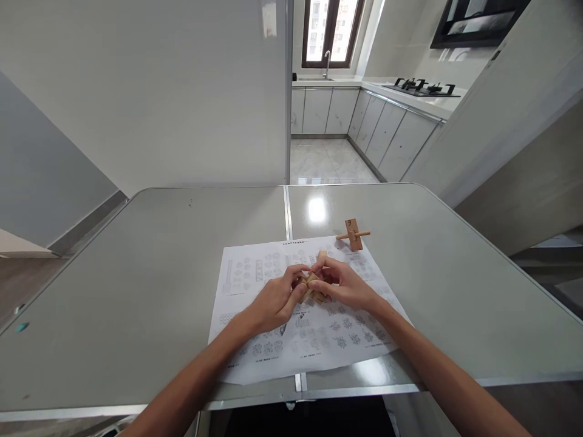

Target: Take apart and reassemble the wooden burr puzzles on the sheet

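Between my two hands is a small wooden interlocking puzzle (312,295) made of light bars, partly covered by my fingers. My left hand (282,297) pinches it from the left with thumb and fingers. From the right, my right hand (341,282) grips the same puzzle, its thumb across the top. A light wooden block (322,254) shows just beyond my right fingertips; whether it is joined to the puzzle I cannot tell. Beneath lies a white instruction sheet (255,267) printed with rows of puzzle diagrams.
A flat wooden piece with a stick through it (353,235) stands at the sheet's upper right edge. The grey folding table (150,291) has a metal seam down its middle. A small teal object (22,326) lies at the far left. Beyond is a kitchen with a stove (423,88).
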{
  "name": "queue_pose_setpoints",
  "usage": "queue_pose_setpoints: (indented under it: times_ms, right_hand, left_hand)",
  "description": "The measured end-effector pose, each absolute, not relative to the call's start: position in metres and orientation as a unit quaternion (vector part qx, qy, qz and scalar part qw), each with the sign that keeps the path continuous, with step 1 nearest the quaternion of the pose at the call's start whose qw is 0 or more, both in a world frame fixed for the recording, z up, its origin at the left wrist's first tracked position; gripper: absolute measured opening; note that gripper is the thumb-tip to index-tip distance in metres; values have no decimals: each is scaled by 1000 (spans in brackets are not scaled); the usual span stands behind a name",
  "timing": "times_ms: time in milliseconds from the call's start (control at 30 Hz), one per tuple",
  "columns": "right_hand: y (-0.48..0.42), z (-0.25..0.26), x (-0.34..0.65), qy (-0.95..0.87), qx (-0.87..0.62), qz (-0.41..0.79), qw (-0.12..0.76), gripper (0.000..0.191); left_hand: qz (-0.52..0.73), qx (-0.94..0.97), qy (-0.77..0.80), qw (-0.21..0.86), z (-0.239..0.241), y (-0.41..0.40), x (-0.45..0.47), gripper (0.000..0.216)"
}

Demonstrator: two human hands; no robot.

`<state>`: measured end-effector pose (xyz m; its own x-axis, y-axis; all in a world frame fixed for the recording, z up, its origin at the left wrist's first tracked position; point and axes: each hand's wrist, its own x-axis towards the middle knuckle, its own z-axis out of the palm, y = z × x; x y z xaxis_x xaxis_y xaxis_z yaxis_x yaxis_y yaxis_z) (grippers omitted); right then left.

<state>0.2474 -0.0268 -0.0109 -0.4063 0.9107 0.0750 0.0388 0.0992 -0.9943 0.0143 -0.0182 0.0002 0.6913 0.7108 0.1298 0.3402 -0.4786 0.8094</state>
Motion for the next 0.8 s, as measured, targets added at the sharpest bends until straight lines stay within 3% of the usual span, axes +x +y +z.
queue_pose_setpoints:
  times_ms: [333, 467, 633, 800]
  right_hand:
    - [-25, -9, 246, -603, -356, 601, 385, 35]
    - [-24, -9, 245, -582, -370, 606, 395, 39]
    - [-24, -9, 243, -573, -386, 604, 398, 41]
    - [-26, -11, 240, -572, -384, 598, 409, 40]
  left_hand:
    - [308, 701, 345, 542, 2, -17, 23, 33]
    - [313, 703, 355, 531, 0, -17, 24, 35]
    - [295, 750, 345, 481, -9, -18, 21, 72]
    - [309, 765, 351, 442, -11, -19, 22, 60]
